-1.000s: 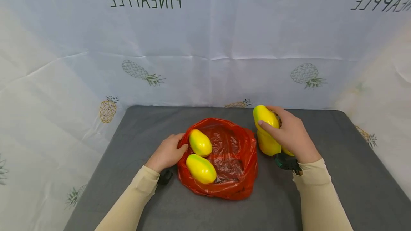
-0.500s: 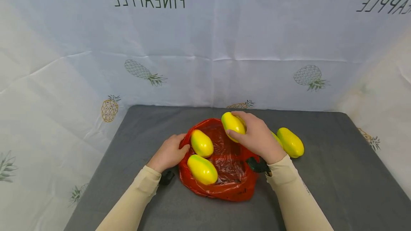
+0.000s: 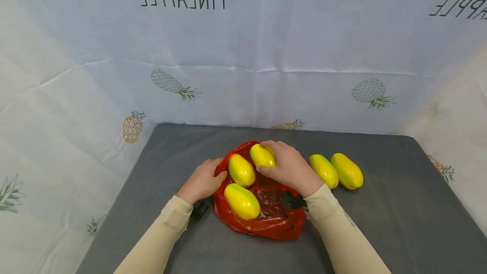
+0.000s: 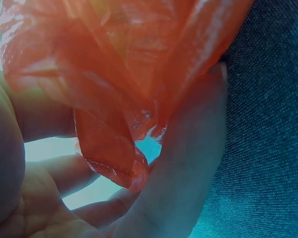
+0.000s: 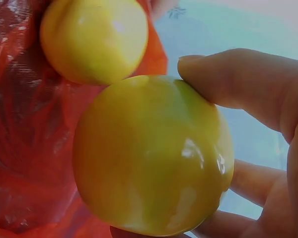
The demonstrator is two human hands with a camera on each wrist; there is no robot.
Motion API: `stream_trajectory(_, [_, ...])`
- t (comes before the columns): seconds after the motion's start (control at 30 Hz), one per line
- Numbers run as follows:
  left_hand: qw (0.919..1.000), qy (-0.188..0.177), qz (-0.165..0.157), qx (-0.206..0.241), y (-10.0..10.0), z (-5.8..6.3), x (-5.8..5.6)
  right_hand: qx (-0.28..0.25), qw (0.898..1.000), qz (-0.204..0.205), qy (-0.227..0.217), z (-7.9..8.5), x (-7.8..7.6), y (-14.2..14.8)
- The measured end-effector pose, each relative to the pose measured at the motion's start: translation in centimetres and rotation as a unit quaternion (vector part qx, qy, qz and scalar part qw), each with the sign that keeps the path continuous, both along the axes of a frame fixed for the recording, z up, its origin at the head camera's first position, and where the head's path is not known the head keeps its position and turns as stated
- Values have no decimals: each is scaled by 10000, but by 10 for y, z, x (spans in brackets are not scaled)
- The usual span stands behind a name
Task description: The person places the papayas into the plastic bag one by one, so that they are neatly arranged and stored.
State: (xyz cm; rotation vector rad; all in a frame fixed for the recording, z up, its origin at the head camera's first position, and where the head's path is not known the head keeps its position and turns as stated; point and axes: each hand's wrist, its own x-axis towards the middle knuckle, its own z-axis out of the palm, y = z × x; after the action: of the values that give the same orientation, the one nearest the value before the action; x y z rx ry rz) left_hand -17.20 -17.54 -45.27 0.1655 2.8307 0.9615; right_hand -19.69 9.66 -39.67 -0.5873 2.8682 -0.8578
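Note:
A red plastic bag (image 3: 272, 231) lies with its mouth spread wide on the grey table. My left hand (image 3: 201, 182) grips the bag's left rim; in the left wrist view the red plastic (image 4: 107, 134) runs between thumb and fingers. Two yellow-green mangoes, an upper one (image 3: 242, 171) and a lower one (image 3: 242, 202), sit inside along the left side. Over the bag's far part, my right hand (image 3: 292, 167) holds a third mango (image 3: 262, 155), thumb and fingers round it. In the right wrist view, this held mango (image 5: 154, 156) is close beside another mango (image 5: 94, 39).
Two more mangoes, one (image 3: 323, 171) nearer the bag and one (image 3: 346, 171) beyond it, lie side by side to the right. Grey cloth covers the table (image 3: 395, 223). A pineapple-print curtain (image 3: 243, 45) hangs behind it.
My right hand has carried a mango left from the group at the right and lowered it into the bag's mouth. The left hand stays on the rim.

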Motion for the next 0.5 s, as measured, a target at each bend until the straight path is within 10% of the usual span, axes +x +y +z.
stream_trajectory(0.5, [10000,-11,12,-6,1,1,1,287,9991,306,-36,-10,-14,-16])
